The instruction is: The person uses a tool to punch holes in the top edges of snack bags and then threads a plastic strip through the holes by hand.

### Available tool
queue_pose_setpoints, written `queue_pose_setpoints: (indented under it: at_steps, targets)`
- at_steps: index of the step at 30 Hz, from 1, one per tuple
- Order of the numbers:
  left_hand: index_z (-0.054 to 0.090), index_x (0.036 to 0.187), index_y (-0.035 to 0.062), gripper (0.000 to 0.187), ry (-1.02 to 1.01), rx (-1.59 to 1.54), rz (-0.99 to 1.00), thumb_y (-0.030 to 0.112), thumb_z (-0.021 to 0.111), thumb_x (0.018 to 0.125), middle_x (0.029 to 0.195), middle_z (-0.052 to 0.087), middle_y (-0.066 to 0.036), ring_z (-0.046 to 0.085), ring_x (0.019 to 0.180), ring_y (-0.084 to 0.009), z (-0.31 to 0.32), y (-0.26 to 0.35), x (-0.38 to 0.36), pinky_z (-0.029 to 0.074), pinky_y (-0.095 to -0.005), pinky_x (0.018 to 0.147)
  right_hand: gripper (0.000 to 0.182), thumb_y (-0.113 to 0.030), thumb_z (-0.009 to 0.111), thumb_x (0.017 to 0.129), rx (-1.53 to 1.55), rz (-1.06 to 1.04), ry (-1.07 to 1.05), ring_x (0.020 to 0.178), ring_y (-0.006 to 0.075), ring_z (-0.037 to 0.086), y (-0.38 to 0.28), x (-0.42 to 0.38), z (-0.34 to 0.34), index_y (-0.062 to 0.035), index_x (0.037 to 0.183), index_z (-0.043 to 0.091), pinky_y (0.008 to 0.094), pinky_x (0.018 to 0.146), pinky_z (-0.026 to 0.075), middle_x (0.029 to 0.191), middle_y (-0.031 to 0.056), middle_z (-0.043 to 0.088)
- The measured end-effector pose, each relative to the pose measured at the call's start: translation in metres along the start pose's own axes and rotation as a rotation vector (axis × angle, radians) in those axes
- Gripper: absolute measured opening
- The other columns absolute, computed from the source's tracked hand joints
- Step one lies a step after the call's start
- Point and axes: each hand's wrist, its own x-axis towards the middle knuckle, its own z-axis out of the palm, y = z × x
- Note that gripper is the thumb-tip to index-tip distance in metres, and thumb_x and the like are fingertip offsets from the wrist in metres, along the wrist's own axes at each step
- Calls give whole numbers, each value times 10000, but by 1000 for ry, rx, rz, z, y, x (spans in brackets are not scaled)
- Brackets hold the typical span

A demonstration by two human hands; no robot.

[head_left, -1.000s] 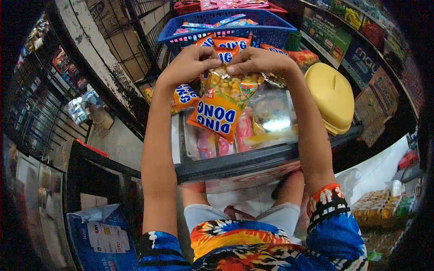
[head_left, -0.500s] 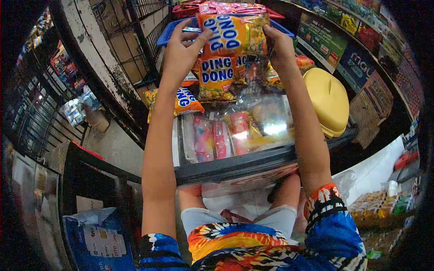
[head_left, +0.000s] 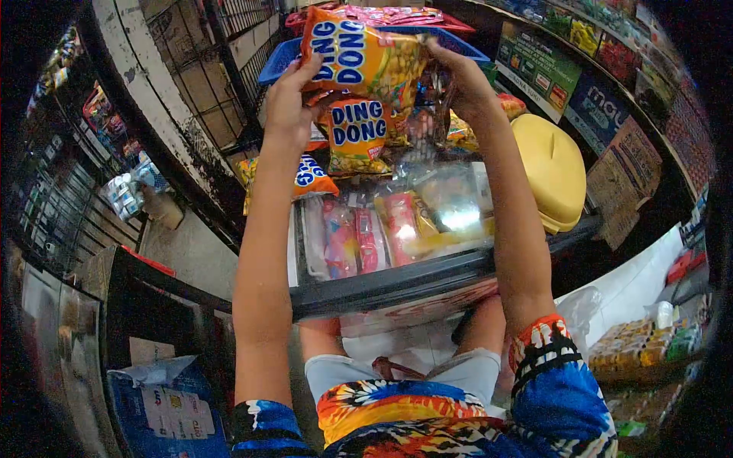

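An orange Ding Dong snack pack [head_left: 370,57] is held up between my two hands, tilted with its printed left end higher. My left hand [head_left: 290,107] grips its lower left edge, thumb near the lettering and the other fingers partly behind it. At its right end, my right hand [head_left: 464,76] is closed on the edge of the pack. Just below hangs or stands a second Ding Dong pack [head_left: 357,131], upright, overlapped by the held one. Another snack pack [head_left: 311,177] lies by my left forearm.
A glass-topped counter [head_left: 382,282] holds pink packets [head_left: 368,238] under its pane. Behind stand a blue basket [head_left: 275,69] and a red tray [head_left: 454,23]. A yellow lidded container [head_left: 550,172] sits right of my right forearm. Metal bars [head_left: 172,53] rise at left.
Both hands have moved slightly left with the snack pack, which now tilts down to the right. My left hand has come lower on the pack, and its fingers have closed in.
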Motion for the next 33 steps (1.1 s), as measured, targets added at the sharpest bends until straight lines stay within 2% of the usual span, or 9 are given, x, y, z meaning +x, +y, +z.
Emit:
queue_pose_setpoints:
  at_steps: [2,5,10,12,14,16,18,20,33]
  targets:
    - [583,949,54,238,-10,26,-25,200,639,771,777,624,-53,606,711,-168,-6,0,5,492,-318,665,280,-313,615,800,50,-38,88,608,94,518,-3,-4,0,-72,941,623,237,561,423,719,17,582]
    - [665,849,24,212,-30,288,31,173,664,698,717,626,-24,576,644,-114,-6,-3,5,429,-225,598,297,-274,621,775,-409,-502,441,646,83,551,-1,1,-4,-7,903,640,237,573,423,729,45,621]
    - [673,887,-8,284,-123,592,52,174,693,671,792,649,-46,579,720,-103,11,-13,-5,438,-223,674,244,-192,577,761,-561,-717,463,688,112,589,3,1,14,-20,923,636,249,644,458,756,83,646]
    - [667,914,-7,311,-164,644,108,169,698,659,806,653,-60,587,733,-113,16,-21,-6,448,-234,692,241,-191,570,762,-569,-804,286,691,129,600,5,-2,23,-12,908,636,266,664,468,755,89,651]
    - [664,921,-4,315,-177,675,142,167,693,658,811,654,-66,591,736,-115,19,-28,-7,455,-243,696,247,-221,565,760,-734,-759,210,705,226,634,9,-10,33,-17,873,645,317,675,485,790,141,647]
    - [662,928,-1,320,-193,707,175,165,688,656,816,656,-71,595,740,-118,22,-34,-10,462,-251,700,218,-172,568,774,-1128,-691,98,701,195,612,13,-11,33,22,855,627,297,650,465,783,146,631]
    - [659,919,-1,299,-292,727,95,155,673,664,816,659,-72,608,741,-134,22,-45,-12,474,-266,699,229,-200,536,781,-1198,-587,18,698,330,602,22,-12,37,1,834,631,369,652,470,755,195,610]
    - [653,905,-8,282,-331,731,115,138,663,663,810,661,-79,618,730,-148,17,-55,-5,477,-268,689,241,-215,522,784,-1321,-511,-15,713,350,596,25,-14,37,-6,831,631,397,662,470,760,203,609]
    - [648,933,12,357,-448,946,266,266,680,684,904,641,-147,619,838,-223,7,-51,1,465,-312,770,272,-228,512,787,-1335,-356,-66,758,334,616,22,-16,38,-39,930,644,396,716,478,816,199,625]
